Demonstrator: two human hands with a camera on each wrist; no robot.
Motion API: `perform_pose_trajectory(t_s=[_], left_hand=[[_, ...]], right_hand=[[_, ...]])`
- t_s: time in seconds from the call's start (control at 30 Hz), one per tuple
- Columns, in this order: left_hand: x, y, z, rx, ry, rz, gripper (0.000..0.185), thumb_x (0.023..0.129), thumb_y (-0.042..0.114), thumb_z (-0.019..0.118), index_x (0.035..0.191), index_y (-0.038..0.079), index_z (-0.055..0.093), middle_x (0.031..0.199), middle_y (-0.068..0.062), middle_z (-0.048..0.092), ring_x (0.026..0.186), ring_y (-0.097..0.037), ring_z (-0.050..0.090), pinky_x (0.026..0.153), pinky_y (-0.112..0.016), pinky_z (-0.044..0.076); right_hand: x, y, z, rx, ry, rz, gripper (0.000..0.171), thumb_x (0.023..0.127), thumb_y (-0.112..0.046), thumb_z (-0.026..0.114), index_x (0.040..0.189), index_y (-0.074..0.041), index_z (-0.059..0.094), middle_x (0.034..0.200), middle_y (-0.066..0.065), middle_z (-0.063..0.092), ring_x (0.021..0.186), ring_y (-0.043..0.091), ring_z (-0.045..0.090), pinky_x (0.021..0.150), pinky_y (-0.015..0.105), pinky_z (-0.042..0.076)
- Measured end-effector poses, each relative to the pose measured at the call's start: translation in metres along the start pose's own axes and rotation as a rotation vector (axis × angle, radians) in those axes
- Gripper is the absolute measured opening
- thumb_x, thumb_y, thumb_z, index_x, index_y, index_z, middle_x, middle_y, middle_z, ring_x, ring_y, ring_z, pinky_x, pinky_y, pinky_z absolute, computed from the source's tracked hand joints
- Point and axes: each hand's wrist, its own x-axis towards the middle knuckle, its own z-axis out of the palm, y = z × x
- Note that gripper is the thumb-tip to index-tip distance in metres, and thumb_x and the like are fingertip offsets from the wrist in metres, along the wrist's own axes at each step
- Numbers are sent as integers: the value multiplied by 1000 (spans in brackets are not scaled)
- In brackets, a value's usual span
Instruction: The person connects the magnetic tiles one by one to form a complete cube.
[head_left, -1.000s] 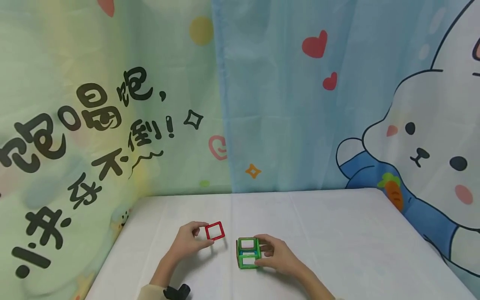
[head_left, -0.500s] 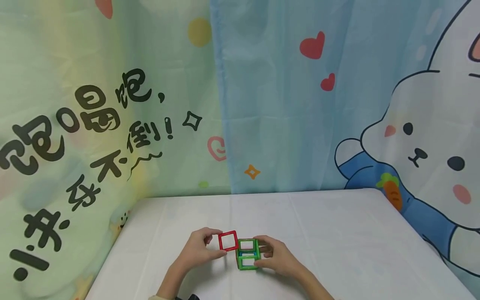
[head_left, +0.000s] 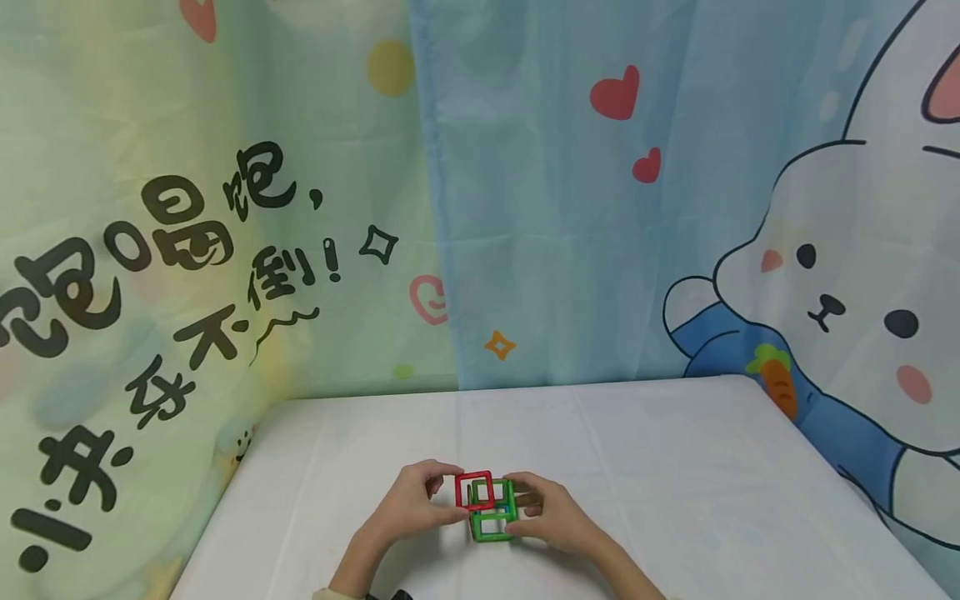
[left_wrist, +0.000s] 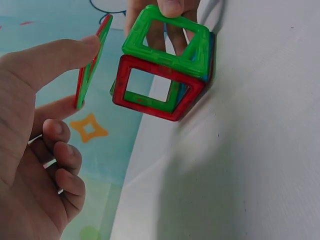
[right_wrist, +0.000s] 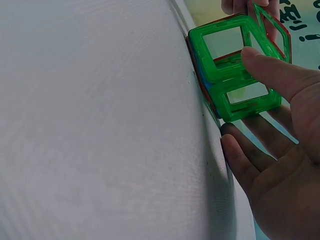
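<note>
My left hand (head_left: 420, 504) pinches a square magnetic tile (left_wrist: 89, 69) between thumb and forefinger; it is red on one face and green on the other. My right hand (head_left: 558, 518) holds a small box of magnetic tiles (head_left: 492, 513) on the table, thumb on a green tile and fingers at its far side. In the left wrist view, a red tile (left_wrist: 150, 66) forms one side of this box, green tiles adjoin it, and blue shows low down. The held tile stands tilted beside the box, with a gap between them in that view. From the head view it overlaps the box's upper left.
A white cloth covers the table (head_left: 637, 467), which stretches away to both sides and behind the hands. Behind it hangs a printed curtain (head_left: 540, 250) with a rabbit, hearts and lettering. A dark band (head_left: 401, 595) sits at my left wrist.
My left hand has carried the red tile rightward and slightly nearer, from apart to overlapping the box. The right hand keeps its hold on the box, nearly still. The head view has shifted slightly.
</note>
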Motion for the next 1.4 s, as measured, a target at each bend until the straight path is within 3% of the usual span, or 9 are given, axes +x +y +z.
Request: perform_pose_trajectory(t_s=[0.5, 0.8, 1.03, 1.4], left_hand=[[8, 5, 6, 5, -62, 31, 47, 70, 33, 88, 110, 14, 72, 72, -15, 47, 64, -9, 38, 56, -25, 33], [12, 3, 11, 14, -70, 27, 49, 70, 34, 88, 111, 14, 72, 72, -13, 48, 64, -8, 40, 57, -25, 34], [16, 1, 14, 8, -52, 69, 47, 69, 29, 88, 109, 11, 72, 70, -11, 49, 64, -7, 40, 56, -24, 34], [14, -1, 17, -4, -66, 33, 46, 71, 28, 88, 111, 11, 71, 68, -8, 47, 63, -8, 39, 56, -24, 34]], right_hand=[[-1, 1, -3, 10, -10, -27, 65, 77, -16, 83, 132, -2, 53, 122, 13, 62, 106, 30, 62, 86, 40, 51], [0, 4, -2, 6, -7, -47, 64, 78, -16, 83, 132, -1, 53, 122, 14, 62, 105, 30, 63, 85, 39, 51], [0, 0, -4, -7, 8, -44, 63, 78, -16, 83, 131, -1, 54, 122, 14, 61, 103, 27, 63, 84, 37, 51], [-2, 0, -2, 12, 7, -53, 61, 78, -15, 83, 130, -1, 55, 121, 17, 61, 103, 29, 63, 84, 38, 51]])
